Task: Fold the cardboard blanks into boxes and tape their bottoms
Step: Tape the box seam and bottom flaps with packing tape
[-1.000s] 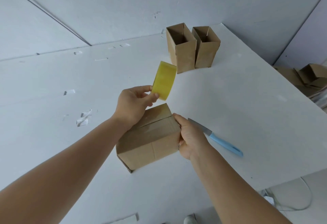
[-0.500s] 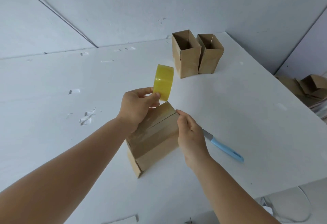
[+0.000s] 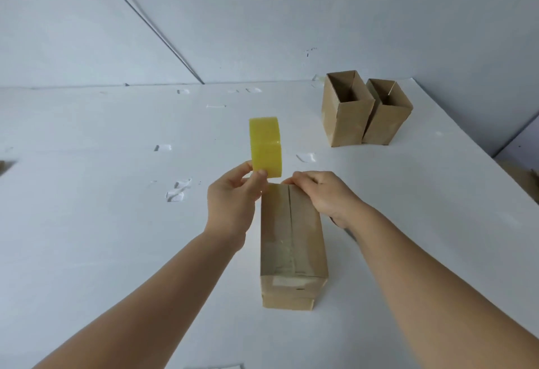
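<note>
My left hand [image 3: 233,198] pinches the yellow tape roll [image 3: 266,147] between thumb and fingers at its lower edge, holding it upright just above the far end of the box I am working on. My other fingers curl loosely behind it. My right hand [image 3: 323,193] rests on the far top edge of the cardboard box [image 3: 291,240], fingers bent over that edge and pressing down where the two flaps meet.

The box stands on the white table [image 3: 102,223] directly in front of me, bottom side up. Its two flaps are closed against each other, with the seam [image 3: 289,217] running away from me down the middle. A strip of clear tape [image 3: 284,252] lies glossy along that seam and folds over the near edge onto the side facing me. With the flaps shut I cannot see inside it.

Farther off, to the right near the table's back corner, two finished boxes stand upright and touching side by side, their mouths open to the top. The left open box [image 3: 345,115] shows only bare cardboard walls inside; the right open box [image 3: 386,115] likewise, as far down as I can see.

Scraps of tape [image 3: 178,192] cling to the table on my left.
</note>
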Demonstrator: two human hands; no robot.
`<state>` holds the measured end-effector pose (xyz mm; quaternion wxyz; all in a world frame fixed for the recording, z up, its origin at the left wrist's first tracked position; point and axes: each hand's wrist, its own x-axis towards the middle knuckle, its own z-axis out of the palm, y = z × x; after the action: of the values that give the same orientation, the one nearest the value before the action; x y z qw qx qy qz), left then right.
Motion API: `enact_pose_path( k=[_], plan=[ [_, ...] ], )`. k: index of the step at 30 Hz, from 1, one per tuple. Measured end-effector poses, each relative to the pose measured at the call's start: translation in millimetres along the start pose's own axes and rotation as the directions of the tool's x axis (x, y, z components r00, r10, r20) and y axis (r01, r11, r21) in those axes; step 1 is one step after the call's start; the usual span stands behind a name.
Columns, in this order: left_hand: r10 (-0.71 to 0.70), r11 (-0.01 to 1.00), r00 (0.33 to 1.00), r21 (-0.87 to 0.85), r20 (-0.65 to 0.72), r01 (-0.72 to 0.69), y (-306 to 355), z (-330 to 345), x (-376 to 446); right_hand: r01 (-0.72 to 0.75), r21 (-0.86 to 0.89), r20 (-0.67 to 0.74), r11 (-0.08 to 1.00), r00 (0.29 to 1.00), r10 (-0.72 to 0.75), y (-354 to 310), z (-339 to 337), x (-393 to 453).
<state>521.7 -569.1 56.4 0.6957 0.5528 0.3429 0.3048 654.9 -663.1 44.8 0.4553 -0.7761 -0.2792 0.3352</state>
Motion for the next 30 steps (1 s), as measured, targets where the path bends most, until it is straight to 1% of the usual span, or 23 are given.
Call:
enact_pose_path(
  k=[2, 4, 5, 7, 9, 11, 14, 16, 19, 21, 26, 28, 30],
  plan=[
    [0.043, 0.998, 0.997, 0.043, 0.071, -0.046, 6, -5, 4, 0.016, -0.025, -0.001, 1.0, 1.0, -0.016, -2, 4, 2],
    [0.061, 0.996, 0.986, 0.061, 0.156, -0.072, 11, -9, 7, 0.074, -0.01, -0.07, 0.997, 0.995, -0.075, -2, 5, 4],
    [0.06, 0.995, 0.978, 0.071, 0.199, -0.075, 14, -10, 9, 0.111, 0.028, -0.122, 0.993, 0.987, -0.107, -3, 5, 4],
    [0.038, 0.994, 0.956, 0.089, 0.292, -0.067, 19, -12, 11, 0.184, 0.158, -0.176, 0.97, 0.972, -0.156, -7, 2, 5],
    [-0.008, 0.993, 0.926, 0.11, 0.378, -0.036, 23, -13, 12, 0.23, 0.318, -0.153, 0.92, 0.97, -0.19, -9, -4, 6],
    [-0.056, 0.987, 0.899, 0.16, 0.435, -0.016, 29, -14, 14, 0.261, 0.426, -0.12, 0.866, 0.965, -0.232, -11, -13, 4],
    [-0.123, 0.965, 0.883, 0.264, 0.453, -0.001, 38, -15, 19, 0.276, 0.523, -0.113, 0.807, 0.96, -0.255, -17, -26, -4],
    [-0.167, 0.935, 0.88, 0.356, 0.445, -0.003, 44, -15, 22, 0.281, 0.554, -0.122, 0.784, 0.958, -0.258, -19, -32, -7],
    [-0.212, 0.881, 0.886, 0.474, 0.413, -0.01, 48, -15, 25, 0.316, 0.562, -0.123, 0.765, 0.946, -0.301, -22, -35, -12],
    [-0.228, 0.86, 0.889, 0.511, 0.396, -0.007, 49, -15, 27, 0.351, 0.532, -0.122, 0.77, 0.932, -0.34, -24, -34, -17],
    [-0.293, 0.865, 0.86, 0.5, 0.419, 0.051, 53, -17, 26, 0.411, 0.465, -0.117, 0.784, 0.907, -0.405, -31, -34, -27],
    [-0.305, 0.885, 0.851, 0.457, 0.429, 0.087, 53, -16, 26, 0.411, 0.462, -0.119, 0.786, 0.907, -0.405, -32, -33, -27],
    [-0.31, 0.909, 0.856, 0.394, 0.414, 0.138, 51, -16, 25, 0.41, 0.452, -0.135, 0.792, 0.909, -0.393, -34, -33, -27]
  ],
)
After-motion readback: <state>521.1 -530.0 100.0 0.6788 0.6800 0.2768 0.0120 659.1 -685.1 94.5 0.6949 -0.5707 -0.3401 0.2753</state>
